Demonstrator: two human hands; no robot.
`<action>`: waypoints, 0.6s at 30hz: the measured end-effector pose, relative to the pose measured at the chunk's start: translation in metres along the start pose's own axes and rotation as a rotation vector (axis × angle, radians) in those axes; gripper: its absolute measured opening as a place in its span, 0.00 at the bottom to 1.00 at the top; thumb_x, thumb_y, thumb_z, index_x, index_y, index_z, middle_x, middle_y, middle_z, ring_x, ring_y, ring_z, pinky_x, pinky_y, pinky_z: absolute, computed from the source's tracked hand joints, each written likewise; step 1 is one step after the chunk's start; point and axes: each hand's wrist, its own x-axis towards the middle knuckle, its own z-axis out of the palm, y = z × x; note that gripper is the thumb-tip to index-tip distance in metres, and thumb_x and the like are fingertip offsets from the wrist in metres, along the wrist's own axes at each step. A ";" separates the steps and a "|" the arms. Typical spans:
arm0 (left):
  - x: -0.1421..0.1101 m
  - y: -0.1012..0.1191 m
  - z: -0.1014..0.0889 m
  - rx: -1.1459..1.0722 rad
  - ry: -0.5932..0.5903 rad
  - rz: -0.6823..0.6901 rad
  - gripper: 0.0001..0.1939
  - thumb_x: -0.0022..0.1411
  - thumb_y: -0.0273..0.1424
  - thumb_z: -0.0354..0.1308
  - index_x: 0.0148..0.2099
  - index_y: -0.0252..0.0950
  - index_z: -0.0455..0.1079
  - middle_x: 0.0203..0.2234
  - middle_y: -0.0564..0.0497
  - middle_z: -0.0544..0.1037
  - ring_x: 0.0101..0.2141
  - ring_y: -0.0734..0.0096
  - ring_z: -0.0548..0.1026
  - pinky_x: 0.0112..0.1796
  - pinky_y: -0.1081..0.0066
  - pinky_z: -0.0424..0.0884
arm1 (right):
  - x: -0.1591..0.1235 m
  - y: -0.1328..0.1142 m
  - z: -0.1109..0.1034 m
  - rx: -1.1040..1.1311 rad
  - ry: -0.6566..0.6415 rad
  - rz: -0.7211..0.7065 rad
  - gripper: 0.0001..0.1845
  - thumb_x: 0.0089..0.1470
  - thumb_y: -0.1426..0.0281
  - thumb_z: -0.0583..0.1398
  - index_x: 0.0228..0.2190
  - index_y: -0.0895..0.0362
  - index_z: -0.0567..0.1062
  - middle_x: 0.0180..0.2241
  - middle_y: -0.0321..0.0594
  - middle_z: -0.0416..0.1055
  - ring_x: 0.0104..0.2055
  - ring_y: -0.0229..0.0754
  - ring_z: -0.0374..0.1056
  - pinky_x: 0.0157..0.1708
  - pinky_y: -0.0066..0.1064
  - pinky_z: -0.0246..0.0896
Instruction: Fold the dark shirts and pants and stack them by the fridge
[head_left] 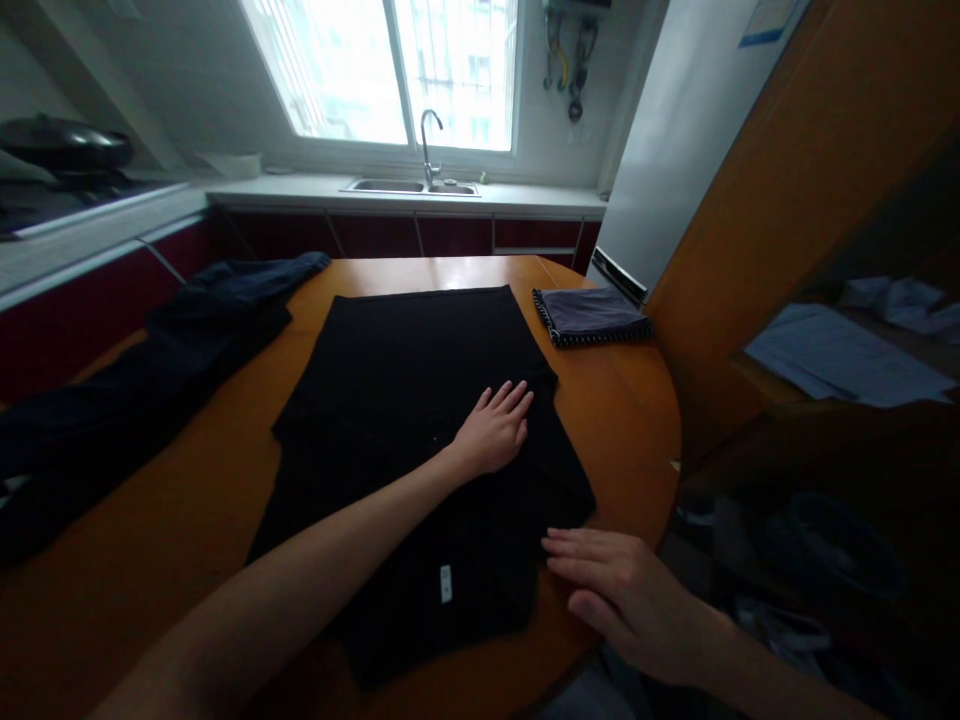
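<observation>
A black shirt (420, 350) lies spread over the wooden table, its small white label (446, 584) showing near the front edge. Across the middle of the cloth reaches my left arm, and my left hand (493, 428) rests on the fabric palm down with its fingers spread. At the shirt's lower right side is my right hand (622, 590), fingers stretched out over the table, the tips at the cloth's edge. Nothing shows in either hand.
The round-ended wooden table (630, 420) also bears folded grey cloth (592, 312) at the far right and dark blue clothing (202, 330) at the left. Beyond stand a counter with a sink (390, 186) and a white fridge (667, 150). Papers (847, 350) lie on a shelf at right.
</observation>
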 end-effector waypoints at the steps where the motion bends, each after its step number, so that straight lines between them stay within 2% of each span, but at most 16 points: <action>1: 0.000 0.000 0.000 0.004 -0.007 -0.005 0.28 0.72 0.34 0.41 0.71 0.33 0.54 0.70 0.44 0.51 0.69 0.52 0.49 0.65 0.48 0.50 | 0.005 0.001 -0.006 0.028 0.067 -0.001 0.23 0.68 0.64 0.52 0.60 0.52 0.70 0.59 0.45 0.70 0.63 0.47 0.64 0.62 0.42 0.62; 4: 0.000 0.001 -0.001 0.007 -0.018 -0.020 0.29 0.73 0.35 0.40 0.72 0.33 0.51 0.71 0.45 0.50 0.69 0.54 0.48 0.65 0.49 0.49 | 0.039 0.017 -0.019 -0.020 0.282 0.065 0.24 0.69 0.64 0.49 0.62 0.54 0.67 0.62 0.46 0.66 0.66 0.47 0.59 0.64 0.46 0.58; 6: 0.000 0.000 -0.001 0.000 -0.027 -0.028 0.29 0.73 0.35 0.39 0.72 0.33 0.49 0.71 0.46 0.50 0.70 0.56 0.48 0.65 0.50 0.50 | 0.070 0.039 -0.023 -0.112 0.320 0.114 0.27 0.69 0.61 0.48 0.64 0.55 0.63 0.66 0.47 0.60 0.69 0.48 0.53 0.66 0.49 0.52; 9: 0.000 -0.001 0.001 -0.005 -0.025 -0.034 0.29 0.74 0.35 0.38 0.73 0.31 0.47 0.71 0.45 0.50 0.69 0.57 0.48 0.66 0.53 0.50 | 0.111 0.080 -0.022 -0.272 0.212 0.202 0.33 0.68 0.55 0.47 0.67 0.59 0.56 0.70 0.50 0.49 0.72 0.51 0.43 0.68 0.53 0.43; 12: 0.000 -0.003 0.004 0.003 -0.013 -0.019 0.29 0.73 0.35 0.38 0.73 0.32 0.48 0.71 0.45 0.50 0.70 0.58 0.48 0.66 0.53 0.48 | 0.132 0.116 -0.018 -0.366 0.081 0.279 0.37 0.68 0.51 0.44 0.69 0.57 0.51 0.71 0.48 0.44 0.73 0.50 0.38 0.68 0.55 0.37; 15: 0.000 -0.003 0.006 0.011 0.000 -0.013 0.29 0.73 0.35 0.39 0.72 0.33 0.50 0.71 0.45 0.50 0.70 0.58 0.48 0.66 0.53 0.48 | 0.135 0.136 -0.015 -0.430 0.092 0.375 0.38 0.67 0.48 0.40 0.69 0.54 0.50 0.71 0.45 0.42 0.73 0.50 0.37 0.68 0.56 0.34; 18: -0.001 -0.002 0.006 0.011 0.006 -0.015 0.29 0.73 0.36 0.39 0.72 0.32 0.50 0.71 0.45 0.50 0.69 0.57 0.48 0.65 0.52 0.48 | 0.134 0.147 -0.017 -0.469 0.157 0.485 0.39 0.67 0.48 0.38 0.69 0.58 0.52 0.71 0.49 0.44 0.73 0.51 0.39 0.68 0.56 0.35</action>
